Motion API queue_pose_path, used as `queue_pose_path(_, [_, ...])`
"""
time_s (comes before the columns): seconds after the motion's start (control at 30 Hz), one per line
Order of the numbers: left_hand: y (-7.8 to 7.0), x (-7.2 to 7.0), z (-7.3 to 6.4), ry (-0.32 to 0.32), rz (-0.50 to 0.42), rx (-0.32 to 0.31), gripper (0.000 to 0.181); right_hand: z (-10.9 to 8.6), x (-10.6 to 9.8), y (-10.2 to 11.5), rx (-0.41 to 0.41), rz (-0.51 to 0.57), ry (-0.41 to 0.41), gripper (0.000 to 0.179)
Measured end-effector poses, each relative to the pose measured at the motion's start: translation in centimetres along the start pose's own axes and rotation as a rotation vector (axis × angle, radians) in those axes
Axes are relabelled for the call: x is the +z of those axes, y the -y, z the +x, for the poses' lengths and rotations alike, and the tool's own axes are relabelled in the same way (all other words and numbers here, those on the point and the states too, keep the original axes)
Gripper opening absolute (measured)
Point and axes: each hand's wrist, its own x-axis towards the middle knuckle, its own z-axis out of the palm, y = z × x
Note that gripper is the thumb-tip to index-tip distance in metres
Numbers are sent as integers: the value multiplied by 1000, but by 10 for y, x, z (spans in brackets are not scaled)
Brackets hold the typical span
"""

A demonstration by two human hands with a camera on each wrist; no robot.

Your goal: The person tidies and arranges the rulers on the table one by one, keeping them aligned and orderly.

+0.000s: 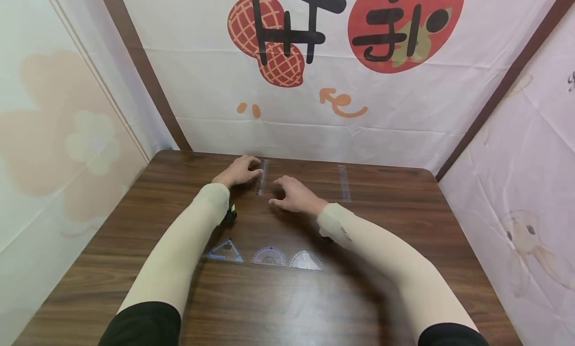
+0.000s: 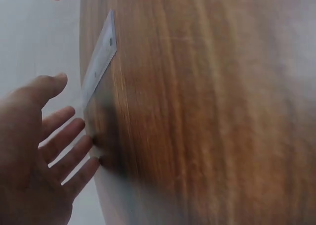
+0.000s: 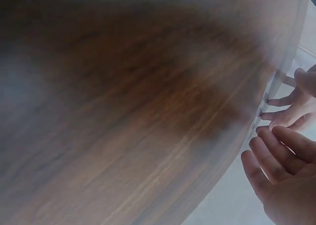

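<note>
A clear ruler [image 1: 262, 177] lies lengthwise near the back of the table, between my two hands. To its left is my left hand [image 1: 240, 171], fingertips close to the ruler's edge. The left wrist view has that hand [image 2: 44, 146] with fingers spread and nothing in its grasp, the ruler [image 2: 101, 59] lying flat beyond the thumb. On the other side, my right hand [image 1: 296, 195] hovers with thumb and fingers apart. Loosely bent, empty fingers of the right hand [image 3: 289, 175] show in the right wrist view, with the left hand [image 3: 296, 104] behind them.
A second clear ruler [image 1: 344, 183] lies further right. Nearer the front, a set square [image 1: 226, 251] and two protractors, one at the middle [image 1: 269, 256] and a whitish-looking protractor [image 1: 307, 260], form a row on the wooden table [image 1: 404, 296]. A printed cloth [image 1: 314, 136] hangs behind the back edge.
</note>
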Motion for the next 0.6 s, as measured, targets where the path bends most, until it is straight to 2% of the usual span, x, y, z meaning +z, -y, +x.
queue_pose_path(0.23, [-4,-1,10,-1,32,-43,56,11,1,3,-2,-23,23,69])
queue_pose_path(0.4, [-5,2,19,-11,79,-46,56,17,4,2,5,-10,24,67])
queue_pose_path(0.6, [3,7,28,15,127,-90,61,26,11,3,21,-60,37,66])
